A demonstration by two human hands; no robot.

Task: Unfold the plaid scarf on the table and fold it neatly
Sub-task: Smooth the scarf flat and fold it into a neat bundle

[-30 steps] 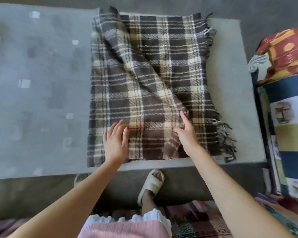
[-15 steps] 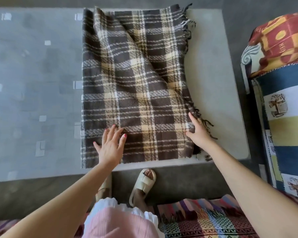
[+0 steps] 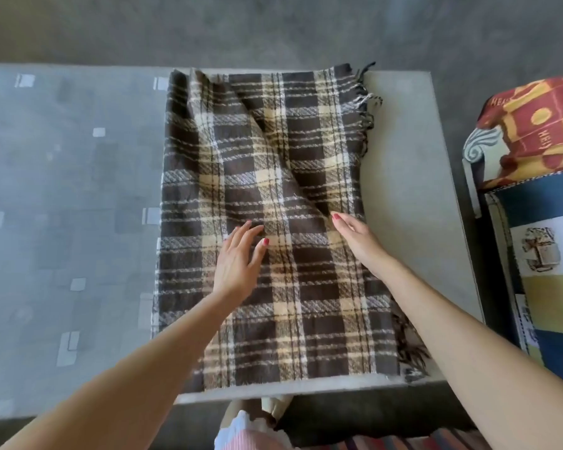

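Observation:
The brown, cream and white plaid scarf lies flat on the pale table, folded into a long rectangle from the far edge to the near edge. A diagonal ridge crosses its upper half. Dark fringe shows at the far right corner and the near right side. My left hand rests palm down on the scarf's middle, fingers spread. My right hand lies flat near the scarf's right edge, fingertips at the lower end of the ridge. Neither hand grips the cloth.
Left of the scarf the table has a glass top with small white squares. A colourful patterned piece of furniture stands close to the table's right side. My foot in a slipper shows under the near edge.
Both hands have slid away from me, from the scarf's near end up to its middle. The right hand moved inward off the fringe edge. The cloth lies flatter.

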